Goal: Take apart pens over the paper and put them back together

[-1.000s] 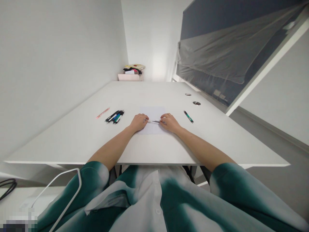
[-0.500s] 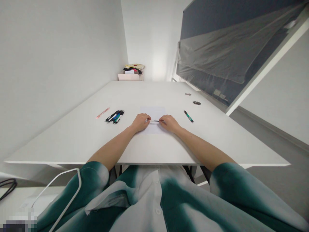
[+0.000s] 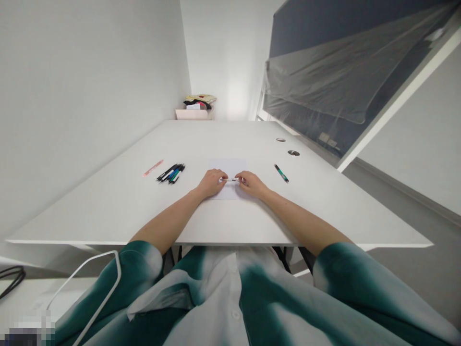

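Note:
Over a white sheet of paper [image 3: 227,193], my two hands face each other with a thin white pen [image 3: 232,180] between them. Its middle has a short dark section. My left hand [image 3: 212,182] pinches the left end between thumb and fingers. At the other end, the fingertips of my right hand [image 3: 252,183] are closed on the pen. My fingers hide both ends, so I cannot tell whether it is in one piece.
A bunch of several pens [image 3: 171,173] lies on the white table [image 3: 230,223] to the left, beside a pinkish strip [image 3: 153,168]. One green-and-black pen [image 3: 281,173] lies to the right. Farther back are two round grommets [image 3: 293,153] and a box of items [image 3: 191,114].
The dark section that reached my right fingers now shows only as a short piece in the middle, with white on both sides. My hands have shifted only slightly.

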A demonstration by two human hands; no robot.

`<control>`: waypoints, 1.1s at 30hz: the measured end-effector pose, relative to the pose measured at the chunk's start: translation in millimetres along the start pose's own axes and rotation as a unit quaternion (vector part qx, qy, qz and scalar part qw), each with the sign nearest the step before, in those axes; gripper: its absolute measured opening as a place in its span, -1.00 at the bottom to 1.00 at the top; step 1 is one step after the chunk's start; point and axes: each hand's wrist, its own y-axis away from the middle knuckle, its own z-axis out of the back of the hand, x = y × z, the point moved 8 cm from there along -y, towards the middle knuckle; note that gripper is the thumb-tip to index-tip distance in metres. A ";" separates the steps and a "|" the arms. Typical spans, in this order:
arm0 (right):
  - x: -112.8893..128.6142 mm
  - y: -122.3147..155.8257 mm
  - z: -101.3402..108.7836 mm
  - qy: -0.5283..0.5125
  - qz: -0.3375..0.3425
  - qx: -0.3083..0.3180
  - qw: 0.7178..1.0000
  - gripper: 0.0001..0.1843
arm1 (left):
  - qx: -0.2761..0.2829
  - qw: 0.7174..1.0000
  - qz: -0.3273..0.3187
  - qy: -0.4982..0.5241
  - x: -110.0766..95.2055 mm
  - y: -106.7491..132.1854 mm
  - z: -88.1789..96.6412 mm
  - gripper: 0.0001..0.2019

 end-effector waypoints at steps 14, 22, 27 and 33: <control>-2.8 0.7 8.1 -0.040 0.024 -0.059 0.997 -0.73 | -0.030 0.999 -0.013 0.012 7.0 -1.2 0.0 -0.81; -23.0 4.1 24.0 -0.019 -0.028 -0.141 0.989 -0.68 | -0.020 1.000 0.022 -0.010 17.3 -1.8 0.9 -0.79; -43.3 5.3 20.9 0.019 -0.088 -0.128 0.988 -0.70 | -0.023 0.997 0.063 -0.026 31.6 0.0 5.7 -0.78; -31.8 0.5 2.6 0.092 -0.082 -0.019 0.992 -0.74 | -0.022 0.995 0.094 -0.029 40.8 1.9 8.6 -0.77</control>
